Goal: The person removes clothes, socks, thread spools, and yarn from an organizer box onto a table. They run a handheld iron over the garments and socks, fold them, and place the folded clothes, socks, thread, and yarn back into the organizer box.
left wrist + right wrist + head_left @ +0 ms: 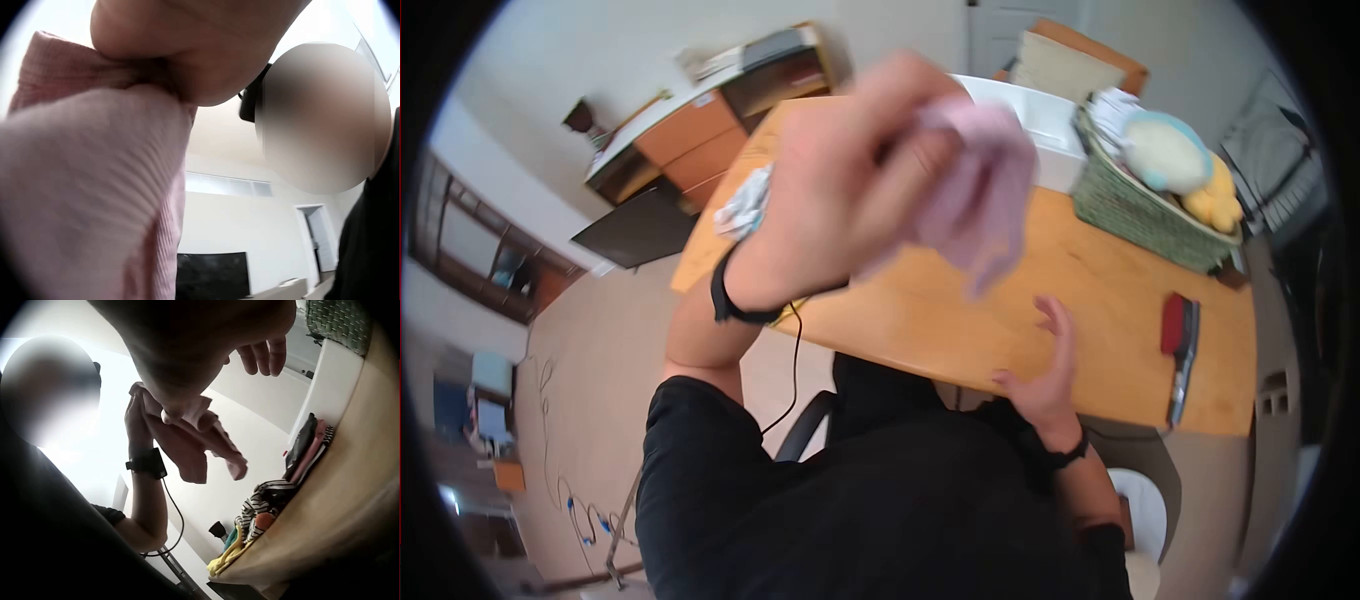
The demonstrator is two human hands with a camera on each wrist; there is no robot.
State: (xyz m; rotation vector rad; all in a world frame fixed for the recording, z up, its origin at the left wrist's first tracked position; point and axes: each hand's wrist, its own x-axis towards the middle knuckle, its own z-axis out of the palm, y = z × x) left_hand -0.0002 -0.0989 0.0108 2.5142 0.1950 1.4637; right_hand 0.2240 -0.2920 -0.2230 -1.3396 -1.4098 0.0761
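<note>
My left hand [830,190] is raised high in front of the head camera and pinches a limp pink cloth [990,180] between thumb and fingers. Fine ribbing shows on the pink cloth [94,175] up close in the left wrist view, with a thicker folded band at its top. The pink cloth [187,450] hangs down from the hand in the right wrist view. Lower down, my right hand [1045,375] hovers by the table's near edge with fingers spread and loosely bent, holding nothing.
On the wooden table [900,300], a crumpled pile of clothes [745,205] lies at the left, including a striped cloth [253,509]. A white box [1055,165] and a green woven basket [1140,230] with soft toys stand behind. A red-headed brush [1178,345] lies at right.
</note>
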